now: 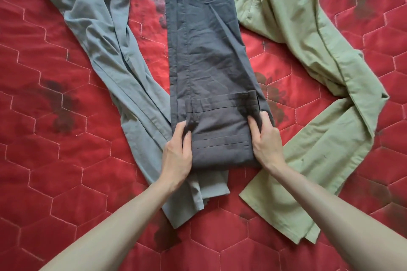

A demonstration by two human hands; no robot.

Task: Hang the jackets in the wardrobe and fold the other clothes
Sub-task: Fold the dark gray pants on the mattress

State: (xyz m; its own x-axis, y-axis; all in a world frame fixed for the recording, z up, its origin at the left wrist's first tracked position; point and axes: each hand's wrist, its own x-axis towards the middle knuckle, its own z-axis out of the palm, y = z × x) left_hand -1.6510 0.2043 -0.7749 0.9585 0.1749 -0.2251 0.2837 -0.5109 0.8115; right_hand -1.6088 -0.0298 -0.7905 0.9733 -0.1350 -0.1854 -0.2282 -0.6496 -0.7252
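Dark grey trousers (204,50) lie lengthwise down the middle of the bed, legs running away from me. Their waist end is folded over toward the legs, forming a flat block near me. My left hand (178,152) grips the left edge of that folded block, thumb on top. My right hand (265,141) grips its right edge, fingers pinching the cloth. Light grey-blue trousers (105,46) lie crumpled to the left, their hem partly under the dark pair. Olive green trousers (312,68) lie bent to the right.
Everything rests on a red quilted bedspread (44,138) with a hexagon stitch pattern and dark flower prints. Bare spread shows at the far left, far right and along the near edge between my forearms.
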